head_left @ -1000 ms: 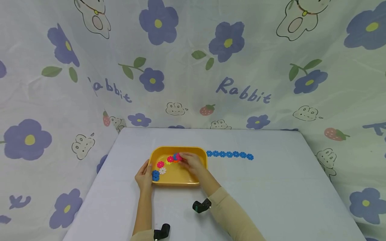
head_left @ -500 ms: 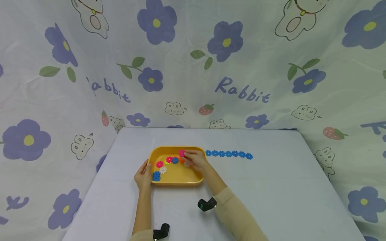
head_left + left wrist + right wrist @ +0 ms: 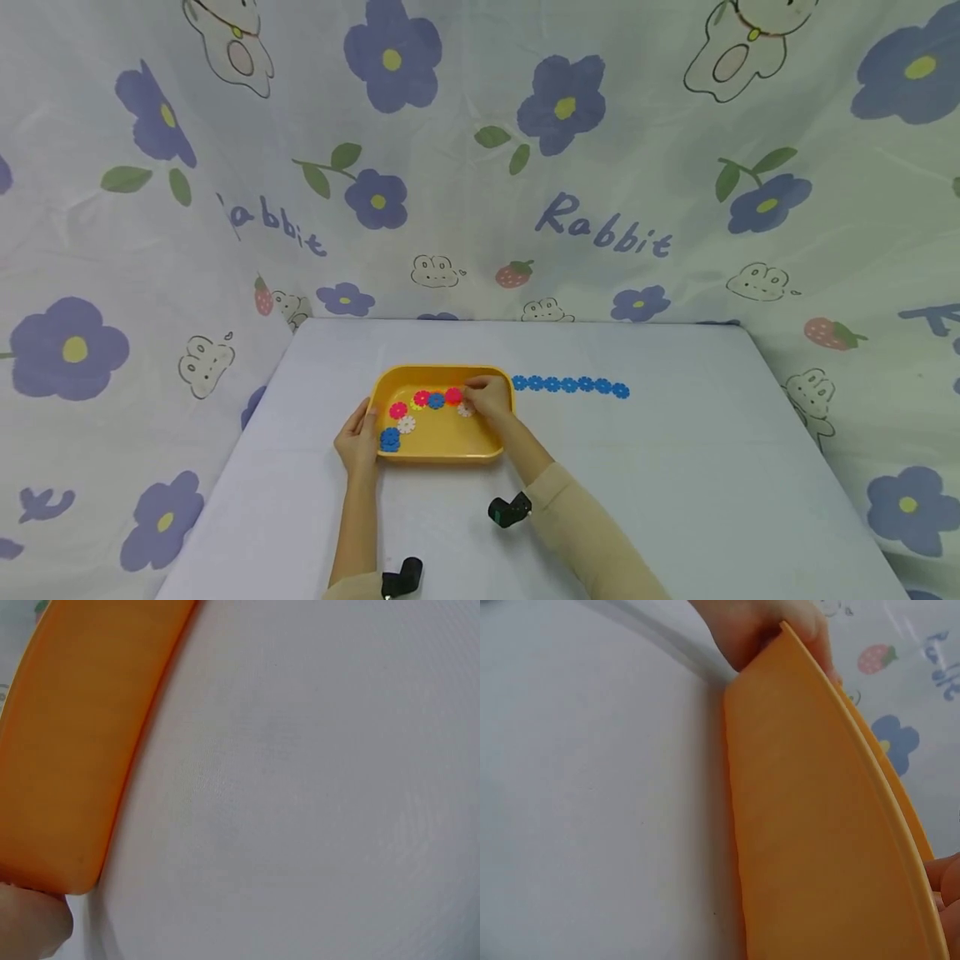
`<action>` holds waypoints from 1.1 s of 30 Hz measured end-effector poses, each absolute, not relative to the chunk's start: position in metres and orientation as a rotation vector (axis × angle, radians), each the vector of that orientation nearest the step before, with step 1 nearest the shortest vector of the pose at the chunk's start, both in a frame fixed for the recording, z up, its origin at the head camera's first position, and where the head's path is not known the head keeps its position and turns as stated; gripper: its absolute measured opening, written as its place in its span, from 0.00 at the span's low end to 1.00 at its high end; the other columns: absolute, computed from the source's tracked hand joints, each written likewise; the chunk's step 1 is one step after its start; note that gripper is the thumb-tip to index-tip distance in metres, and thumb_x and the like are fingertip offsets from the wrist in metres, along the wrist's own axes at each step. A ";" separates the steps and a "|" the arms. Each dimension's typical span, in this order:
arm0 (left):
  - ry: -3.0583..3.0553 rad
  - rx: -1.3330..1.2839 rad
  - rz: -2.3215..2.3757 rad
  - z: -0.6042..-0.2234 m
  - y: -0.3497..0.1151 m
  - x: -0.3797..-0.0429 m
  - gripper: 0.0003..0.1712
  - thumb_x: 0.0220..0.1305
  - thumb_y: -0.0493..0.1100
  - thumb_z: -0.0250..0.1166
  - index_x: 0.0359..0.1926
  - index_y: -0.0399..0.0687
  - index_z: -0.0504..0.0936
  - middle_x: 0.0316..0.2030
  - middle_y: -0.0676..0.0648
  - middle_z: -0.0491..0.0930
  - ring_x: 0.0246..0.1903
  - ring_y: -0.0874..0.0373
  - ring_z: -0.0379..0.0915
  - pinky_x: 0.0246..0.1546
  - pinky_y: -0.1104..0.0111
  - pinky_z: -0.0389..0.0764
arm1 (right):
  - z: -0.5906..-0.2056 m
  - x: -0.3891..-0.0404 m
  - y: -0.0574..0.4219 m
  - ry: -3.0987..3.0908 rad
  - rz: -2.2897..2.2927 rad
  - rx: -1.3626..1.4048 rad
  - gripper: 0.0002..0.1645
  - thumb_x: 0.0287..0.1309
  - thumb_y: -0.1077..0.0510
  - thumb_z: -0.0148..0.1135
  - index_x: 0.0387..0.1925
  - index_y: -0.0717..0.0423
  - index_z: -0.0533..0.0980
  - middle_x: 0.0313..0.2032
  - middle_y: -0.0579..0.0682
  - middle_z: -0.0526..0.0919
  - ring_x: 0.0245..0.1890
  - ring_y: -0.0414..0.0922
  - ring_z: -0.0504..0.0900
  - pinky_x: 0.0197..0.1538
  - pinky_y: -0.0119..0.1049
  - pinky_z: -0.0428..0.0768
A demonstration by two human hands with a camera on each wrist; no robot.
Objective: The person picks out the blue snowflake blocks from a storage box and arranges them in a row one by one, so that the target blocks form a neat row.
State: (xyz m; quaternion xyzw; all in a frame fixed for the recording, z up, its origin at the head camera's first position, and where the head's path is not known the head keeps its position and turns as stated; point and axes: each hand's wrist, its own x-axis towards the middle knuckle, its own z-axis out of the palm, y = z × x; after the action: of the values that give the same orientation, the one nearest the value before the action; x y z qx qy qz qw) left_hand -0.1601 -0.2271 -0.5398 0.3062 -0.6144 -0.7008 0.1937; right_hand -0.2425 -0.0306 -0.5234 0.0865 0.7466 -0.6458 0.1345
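My left hand [image 3: 357, 438] grips the left side of a yellow tray [image 3: 442, 457], with its thumb at the rim. Flower-shaped plastic discs lie in the tray: blue discs [image 3: 389, 438] at the near left corner, a white disc [image 3: 407, 425], a pink disc [image 3: 398, 410], and a blue disc [image 3: 436, 401] further back. Over the tray's right part is my right hand [image 3: 487, 398], its fingertips at another pink disc [image 3: 453, 396]. Whether they pinch it cannot be made out. A white disc [image 3: 465, 410] lies partly under that hand. The right wrist view shows mostly the tray's outer wall [image 3: 810, 795].
A row of several blue discs [image 3: 570, 385] runs rightward from the tray's back right corner over the white tabletop [image 3: 675, 467]. A printed cloth [image 3: 465, 192] hangs behind and at the sides. A black wrist camera [image 3: 510, 510] sits at each forearm.
My right hand has set a blue disc into the tray, moved right, and lowered the pink disc over the orange one. The left hand has stayed on the tray's side.
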 end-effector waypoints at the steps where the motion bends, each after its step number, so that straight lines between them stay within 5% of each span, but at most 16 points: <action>1: -1.723 0.860 -1.967 -0.540 -0.227 -0.160 0.22 0.65 0.40 0.61 0.58 0.38 0.75 0.56 0.36 0.73 0.42 0.75 0.76 0.45 0.80 0.76 | -0.524 -0.242 -0.032 2.172 -1.862 0.219 0.12 0.53 0.68 0.63 0.40 0.70 0.80 0.31 0.55 0.82 0.22 0.42 0.79 0.29 0.29 0.83; 6: -1.706 0.840 -1.954 -0.540 -0.227 -0.161 0.21 0.64 0.38 0.61 0.57 0.37 0.76 0.55 0.36 0.74 0.39 0.76 0.76 0.45 0.80 0.77 | -0.524 -0.237 -0.043 2.191 -1.779 -0.016 0.11 0.55 0.67 0.63 0.41 0.70 0.79 0.30 0.55 0.81 0.24 0.45 0.78 0.30 0.32 0.83; 14: -1.704 0.838 -1.965 -0.543 -0.227 -0.160 0.22 0.64 0.40 0.61 0.58 0.37 0.75 0.55 0.36 0.74 0.40 0.75 0.76 0.44 0.82 0.76 | -0.536 -0.239 -0.067 2.558 -1.393 -0.460 0.13 0.49 0.68 0.65 0.40 0.67 0.81 0.38 0.56 0.84 0.38 0.47 0.79 0.47 0.36 0.81; 33: -1.715 0.833 -1.969 -0.539 -0.227 -0.159 0.22 0.65 0.39 0.60 0.59 0.37 0.74 0.57 0.35 0.72 0.41 0.75 0.75 0.44 0.82 0.76 | -0.539 -0.243 -0.073 2.674 -1.356 -0.331 0.17 0.43 0.63 0.73 0.39 0.64 0.82 0.37 0.54 0.85 0.41 0.48 0.80 0.49 0.36 0.80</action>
State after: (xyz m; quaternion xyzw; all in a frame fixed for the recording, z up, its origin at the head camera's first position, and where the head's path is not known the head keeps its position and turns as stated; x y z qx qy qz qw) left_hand -0.1585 -0.2266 -0.5391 0.2978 -0.6133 -0.7040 0.1991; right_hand -0.2430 -0.0733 -0.5391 -0.1095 0.8848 -0.4486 0.0627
